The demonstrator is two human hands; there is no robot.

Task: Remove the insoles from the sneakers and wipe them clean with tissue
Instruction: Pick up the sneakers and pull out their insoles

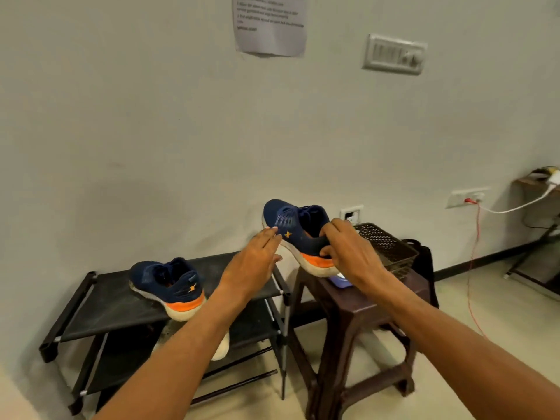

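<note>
A navy sneaker (295, 225) with an orange heel and white sole is held in the air, toe pointing up and away, above the gap between rack and stool. My right hand (348, 250) grips its heel collar, fingers curled into the opening. My left hand (257, 259) touches the sneaker's side and sole with straight fingers. The second matching sneaker (169, 286) sits on the top shelf of the black shoe rack (121, 310). No insole shows. A white and blue pack (341, 280), maybe tissue, lies on the stool under the held sneaker.
A dark brown plastic stool (372, 301) stands right of the rack, with a dark perforated basket (385, 244) on it. A white object (222, 348) lies on the rack's lower shelf. A red cable (472, 268) hangs from a wall socket. A wall stands close behind.
</note>
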